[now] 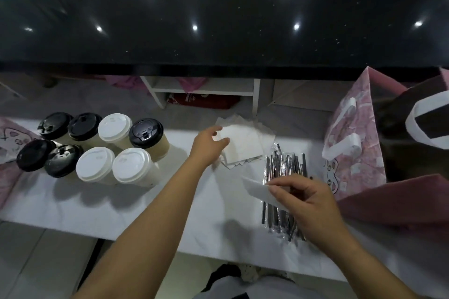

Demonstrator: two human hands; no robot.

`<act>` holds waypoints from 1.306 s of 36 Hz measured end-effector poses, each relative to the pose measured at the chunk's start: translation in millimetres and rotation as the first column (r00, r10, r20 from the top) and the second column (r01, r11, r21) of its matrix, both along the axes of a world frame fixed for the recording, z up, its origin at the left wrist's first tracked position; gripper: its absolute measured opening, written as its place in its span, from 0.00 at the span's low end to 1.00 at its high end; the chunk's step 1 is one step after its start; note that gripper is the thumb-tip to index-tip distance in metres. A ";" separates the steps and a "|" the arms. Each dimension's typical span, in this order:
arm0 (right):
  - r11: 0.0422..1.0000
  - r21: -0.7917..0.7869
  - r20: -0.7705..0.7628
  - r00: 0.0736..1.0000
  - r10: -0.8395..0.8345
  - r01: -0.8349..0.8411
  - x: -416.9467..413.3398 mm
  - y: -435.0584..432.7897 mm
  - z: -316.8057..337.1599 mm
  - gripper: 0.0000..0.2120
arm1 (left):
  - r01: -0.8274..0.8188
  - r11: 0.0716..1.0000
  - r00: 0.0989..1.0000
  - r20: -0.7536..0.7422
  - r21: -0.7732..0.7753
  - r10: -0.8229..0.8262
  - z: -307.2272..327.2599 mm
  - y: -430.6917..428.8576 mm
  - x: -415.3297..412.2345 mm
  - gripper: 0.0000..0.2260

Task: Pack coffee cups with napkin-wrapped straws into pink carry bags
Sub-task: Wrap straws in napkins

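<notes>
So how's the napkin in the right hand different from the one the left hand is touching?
The folded napkin is a narrow strip; the top napkin is a flat square. The folded napkin is held up over the straws by the right hand; the top napkin lies on its pile, its corner pinched by the left hand. Both are white.

Cups (pixel 96 167) block 9 o'clock; pink bag (pixel 364 170) walls 3; counter overhang (pixel 218 31) caps 12. I pass over bare tabletop (pixel 97 206) at 7.
</notes>
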State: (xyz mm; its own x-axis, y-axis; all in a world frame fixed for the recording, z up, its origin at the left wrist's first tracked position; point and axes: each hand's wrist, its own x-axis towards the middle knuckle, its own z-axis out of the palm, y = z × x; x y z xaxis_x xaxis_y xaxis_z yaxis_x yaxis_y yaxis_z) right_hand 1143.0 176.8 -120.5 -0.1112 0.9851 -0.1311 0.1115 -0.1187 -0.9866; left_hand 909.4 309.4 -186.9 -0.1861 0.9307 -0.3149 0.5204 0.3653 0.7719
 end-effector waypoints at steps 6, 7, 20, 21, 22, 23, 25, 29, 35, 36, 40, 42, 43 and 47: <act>0.998 0.049 0.077 0.997 0.026 -0.030 7.5 -6.1 2.3 0.07 | 0.142 0.977 0.906 -0.377 -0.159 -0.193 -14.5 47.0 -8.4 0.25; 0.999 0.049 0.071 0.997 0.020 -0.023 8.8 -7.1 1.2 0.07 | 0.144 0.974 0.903 -0.380 -0.172 -0.201 -16.1 49.8 -10.3 0.24; 0.997 0.059 0.144 0.989 0.035 -0.044 17.7 -1.8 -0.4 0.10 | -0.033 0.964 0.998 -0.041 0.263 0.046 -9.3 16.4 -10.9 0.03; 0.997 0.052 0.162 0.986 0.048 -0.057 17.0 -0.1 0.9 0.10 | -0.019 0.953 0.999 -0.031 0.303 0.030 -3.3 6.7 -9.6 0.03; 0.996 0.050 0.185 0.980 0.069 -0.079 15.9 1.6 2.8 0.10 | -0.013 0.945 1.000 -0.012 0.326 0.017 3.2 -3.7 -7.4 0.03; 0.993 0.056 0.207 0.974 0.088 -0.102 14.9 3.3 4.7 0.09 | -0.015 0.941 1.000 0.024 0.337 0.007 10.1 -14.9 -4.8 0.05; 0.988 0.085 0.223 0.969 0.107 -0.128 12.9 7.3 7.6 0.10 | -0.029 0.944 0.993 0.121 0.328 -0.011 24.6 -37.5 0.7 0.06; 0.977 0.104 0.148 0.974 0.168 -0.185 9.7 16.7 13.8 0.09 | 0.080 0.981 0.893 0.424 0.176 -0.149 58.0 -84.3 4.7 0.04; 0.914 -0.025 -0.251 0.888 0.386 -0.405 9.0 24.1 25.7 0.05 | 0.177 0.982 0.615 0.772 0.063 -0.160 91.3 -141.6 6.3 0.06; 0.906 -0.038 -0.312 0.867 0.389 -0.421 7.8 23.8 25.5 0.06 | 0.163 0.986 0.575 0.808 0.047 -0.133 92.1 -147.8 7.5 0.06; 0.899 -0.049 -0.367 0.845 0.389 -0.436 5.0 22.2 18.9 0.06 | 0.117 0.993 0.470 0.881 0.006 -0.061 91.6 -164.8 10.8 0.04; 0.896 -0.063 -0.387 0.838 0.384 -0.440 4.5 21.4 13.4 0.05 | 0.094 0.995 0.465 0.885 -0.029 -0.018 90.3 -168.9 12.6 0.03; 0.900 -0.067 -0.393 0.841 0.372 -0.430 3.8 21.0 11.3 0.05 | 0.086 0.995 0.465 0.885 -0.049 0.004 89.3 -170.4 13.7 0.04; 0.925 -0.091 -0.395 0.866 0.307 -0.369 2.8 19.2 2.1 0.10 | 0.100 0.989 0.474 0.879 -0.106 0.046 85.1 -175.6 21.8 0.05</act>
State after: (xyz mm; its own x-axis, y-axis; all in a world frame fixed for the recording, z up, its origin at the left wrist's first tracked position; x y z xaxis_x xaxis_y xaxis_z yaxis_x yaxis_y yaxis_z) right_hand 1145.8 196.0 -118.4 -0.5043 0.8475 -0.1657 -0.1921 -0.2972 -0.9353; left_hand 931.1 133.8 -101.7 0.2802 0.8689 -0.4081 -0.3923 0.4917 0.7774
